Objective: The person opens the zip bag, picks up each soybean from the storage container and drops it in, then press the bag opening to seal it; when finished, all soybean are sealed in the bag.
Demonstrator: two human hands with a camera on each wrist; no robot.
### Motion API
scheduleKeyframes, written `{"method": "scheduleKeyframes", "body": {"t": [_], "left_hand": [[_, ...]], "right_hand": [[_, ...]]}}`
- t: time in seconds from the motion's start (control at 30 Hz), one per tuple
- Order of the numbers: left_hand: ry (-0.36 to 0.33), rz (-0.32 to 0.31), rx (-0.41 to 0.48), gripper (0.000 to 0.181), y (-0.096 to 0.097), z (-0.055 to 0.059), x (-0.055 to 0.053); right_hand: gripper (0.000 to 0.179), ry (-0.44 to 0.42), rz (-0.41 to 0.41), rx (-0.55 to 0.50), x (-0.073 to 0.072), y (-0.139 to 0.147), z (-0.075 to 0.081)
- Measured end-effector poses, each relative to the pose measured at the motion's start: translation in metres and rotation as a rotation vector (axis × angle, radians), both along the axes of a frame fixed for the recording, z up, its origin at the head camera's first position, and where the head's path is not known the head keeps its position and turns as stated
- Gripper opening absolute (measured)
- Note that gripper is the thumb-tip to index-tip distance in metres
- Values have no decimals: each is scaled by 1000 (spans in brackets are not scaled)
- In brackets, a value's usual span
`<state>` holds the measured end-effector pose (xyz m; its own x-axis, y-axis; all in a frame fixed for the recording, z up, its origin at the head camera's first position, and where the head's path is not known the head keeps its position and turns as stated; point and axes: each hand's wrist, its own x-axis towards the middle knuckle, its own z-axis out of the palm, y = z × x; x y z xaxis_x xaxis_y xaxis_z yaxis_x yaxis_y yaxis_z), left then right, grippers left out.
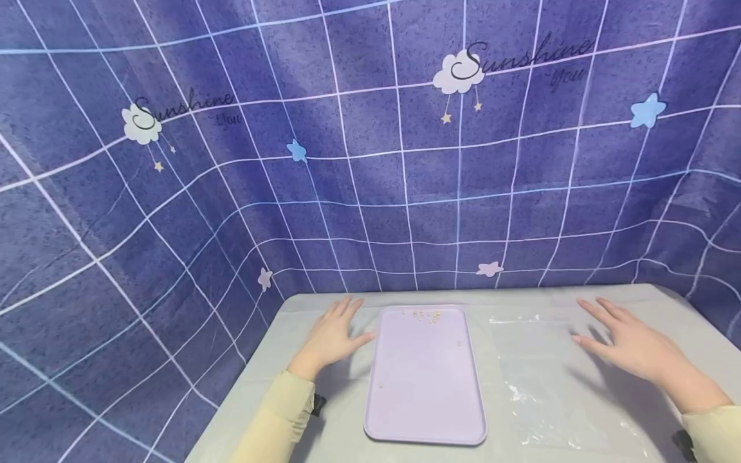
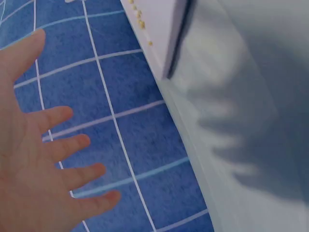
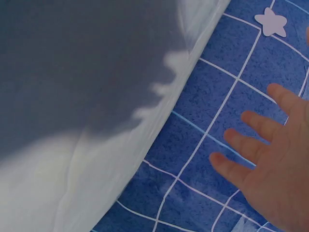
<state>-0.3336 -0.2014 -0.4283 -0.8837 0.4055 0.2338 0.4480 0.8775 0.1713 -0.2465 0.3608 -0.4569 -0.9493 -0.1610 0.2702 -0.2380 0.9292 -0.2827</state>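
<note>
1. Far left and across the back: blue gridded curtain (image 1: pixel 370 225), just background. Not part of the work.
2. Left hand (image 1: pixel 332 337): hovering left of the tray, over the grey-white table (image 1: pixel 341 411). Fingers spread, nothing in the grip. In the head view the thumb points at the tray's left rim; the left wrist view shows a gap, so no contact.
3. Centre: lilac tray (image 1: pixel 425 379), flat on the table between the hands, long side running away from the person. Main cluster of small yellowish bits (image 1: pixel 435 316) sits along its far end. One stray bit (image 1: pixel 381 386) lies near the left rim, another near the right rim. Too small to say what they are.
4. Right of the tray: clear plastic (image 1: pixel 556 379), lying flat just beside it. Sheet or bag, can't tell. Don't see anything inside.
5. Right hand (image 1: pixel 637 347): hovering beyond the plastic's right side, shadow cast below. Fingers spread, holding nothing, well apart from the tray.
6. Step, my read: ready pose, nothing engaged. The bits look like the workpieces, with none in either hand.
7. Next move, my judgement: if the bits are to be handled, it calls for a fine thumb-and-finger pinch, with the other hand steadying the tray rim. Scattered strays need separate picks. Main risk: bumping the tray and making the bits roll.
</note>
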Motion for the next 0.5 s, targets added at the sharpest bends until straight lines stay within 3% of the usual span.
{"method": "scheduleKeyframes", "body": {"t": [0.13,0.3,0.5], "left_hand": [[27,-104,49,81,21,5,-5],[-61,-196,76,77,61,11,-13],[-108,-270,36,66,112,9,-31]], "right_hand": [[84,43,32,-30,-6,-2,2],[75,64,55,-31,-13,-7,3],[68,24,60,-41,-23,-17,1]]}}
